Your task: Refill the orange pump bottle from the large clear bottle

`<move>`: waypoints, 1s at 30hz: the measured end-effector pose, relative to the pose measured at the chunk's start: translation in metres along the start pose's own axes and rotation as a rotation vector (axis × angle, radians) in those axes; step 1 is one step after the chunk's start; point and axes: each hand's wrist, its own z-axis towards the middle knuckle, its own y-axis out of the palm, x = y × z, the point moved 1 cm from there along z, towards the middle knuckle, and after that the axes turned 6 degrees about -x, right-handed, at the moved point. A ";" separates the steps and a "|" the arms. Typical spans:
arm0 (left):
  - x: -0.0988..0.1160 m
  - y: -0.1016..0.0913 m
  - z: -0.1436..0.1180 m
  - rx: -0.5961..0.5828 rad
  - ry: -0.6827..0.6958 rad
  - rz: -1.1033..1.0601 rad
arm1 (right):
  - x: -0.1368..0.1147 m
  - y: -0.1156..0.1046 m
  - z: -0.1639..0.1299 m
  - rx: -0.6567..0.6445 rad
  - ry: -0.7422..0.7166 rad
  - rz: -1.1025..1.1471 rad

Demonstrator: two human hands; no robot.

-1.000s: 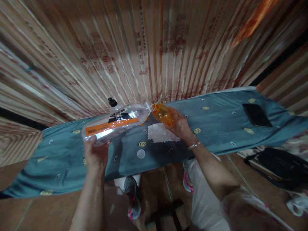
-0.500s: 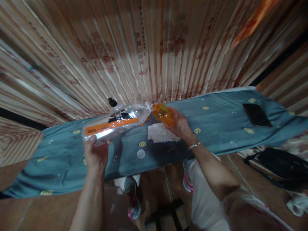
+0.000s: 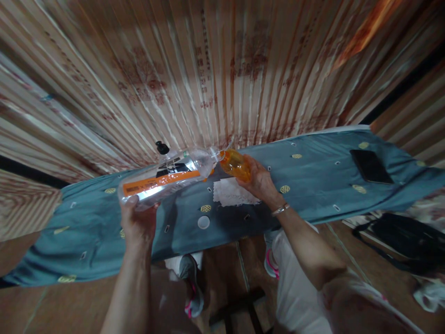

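A large clear plastic bottle (image 3: 163, 178) with an orange, black and silver label lies nearly level in the air, its neck pointing right. My left hand (image 3: 139, 222) is closed around its bottom end. In my right hand (image 3: 259, 181) is a small orange bottle (image 3: 234, 164), tilted with its neck toward the large one. The two mouths meet or nearly touch; I cannot tell which. Below them a white cloth (image 3: 231, 192) lies on the blue tablecloth (image 3: 187, 204). A round white cap (image 3: 204, 222) rests near the front edge.
A black pump top (image 3: 162, 148) shows behind the large bottle. At the right end of the table lies a black phone (image 3: 371, 166). A pleated curtain (image 3: 222, 69) hangs right behind the table. A black bag (image 3: 403, 241) sits low at the right.
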 end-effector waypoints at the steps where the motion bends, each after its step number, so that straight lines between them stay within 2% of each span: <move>1: 0.000 0.001 0.000 0.000 0.004 0.000 | 0.000 0.000 0.000 -0.003 0.002 0.000; 9: 0.000 0.000 0.001 -0.006 0.004 0.019 | -0.002 -0.003 0.001 -0.071 0.056 0.021; 20: 0.003 0.005 -0.002 0.037 -0.034 0.041 | -0.005 -0.006 0.002 -0.047 0.057 0.026; 30: 0.003 0.000 0.000 -0.091 0.023 0.056 | -0.006 -0.004 0.002 -0.035 0.039 0.002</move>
